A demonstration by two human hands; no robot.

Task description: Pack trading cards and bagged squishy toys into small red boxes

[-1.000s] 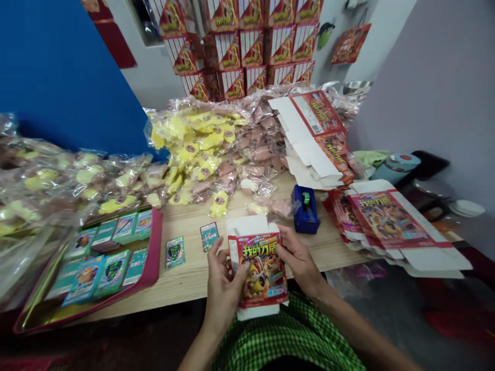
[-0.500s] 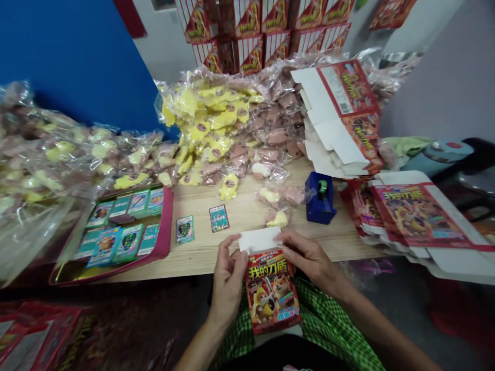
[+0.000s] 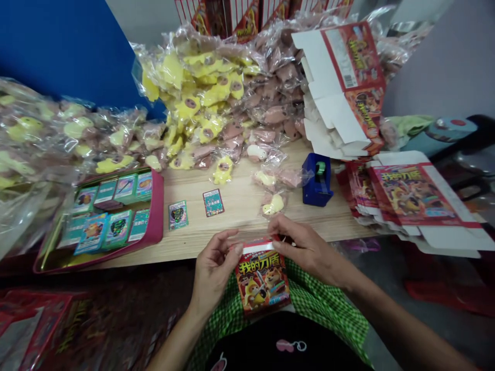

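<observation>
A red printed carton (image 3: pixel 263 281) with yellow lettering and cartoon animals rests upright against my lap, just off the table's front edge. Its top end flap is folded over, leaving a narrow white strip along the upper edge. My left hand (image 3: pixel 216 263) pinches the carton's upper left corner between thumb and fingers. At the upper right corner, my right hand (image 3: pixel 299 245) grips the same edge, fingers curled behind it. Beyond the hands, two printed cards (image 3: pixel 213 203) lie apart on the wooden table (image 3: pixel 193 185), and a small bagged yellow figure (image 3: pixel 273 204) lies close to my right hand.
A pink-rimmed tin (image 3: pixel 157 211) holding card stacks stands at left. Bagged yellow and brown figures (image 3: pixel 209 98) are heaped at the back. A blue tape dispenser (image 3: pixel 317 188) stands right of centre. Flattened cartons (image 3: pixel 421 196) lie at right, and more (image 3: pixel 340 87) lean behind them.
The carton's white top flap, upright before, is now folded down to a thin strip. Both hands stay at its top corners. The view has tilted downward.
</observation>
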